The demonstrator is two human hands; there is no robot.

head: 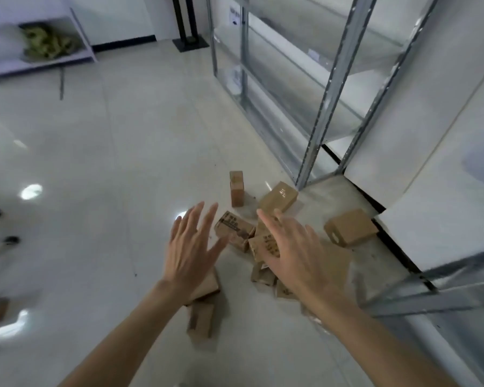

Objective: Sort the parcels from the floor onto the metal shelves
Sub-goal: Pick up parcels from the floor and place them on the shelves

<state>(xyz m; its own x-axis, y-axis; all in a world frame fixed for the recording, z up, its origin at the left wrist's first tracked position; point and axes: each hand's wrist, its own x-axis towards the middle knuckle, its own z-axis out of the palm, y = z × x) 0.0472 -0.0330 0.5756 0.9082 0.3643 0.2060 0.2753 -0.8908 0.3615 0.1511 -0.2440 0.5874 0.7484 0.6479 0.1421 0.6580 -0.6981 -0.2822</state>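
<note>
On the floor just ahead of me, near the foot of the metal shelves, lies the heap of parcels I have to sort. From my head camera, the only view, both my hands are stretched out over that heap, and neither holds anything. My left hand has its grip spread, fingers straight and fanned, hovering above the left edge of the pile, where a blurred carton lies below my wrist. My right hand is spread as well, palm down over the middle cartons; whether it touches them I cannot tell, since the picture is smeared.

One printed box sits between my two hands. A tall box stands upright at the far side, an angled box lies beside it, and another box rests apart to the right, near the wall. The shelf levels I can see look bare of cartons.

I judge this to be the reach for a first pick, with the sorting hardly begun. Next I should lower onto one carton, probably the printed one, close my fingers round its sides, and lift it clear without knocking the neighbours over.
</note>
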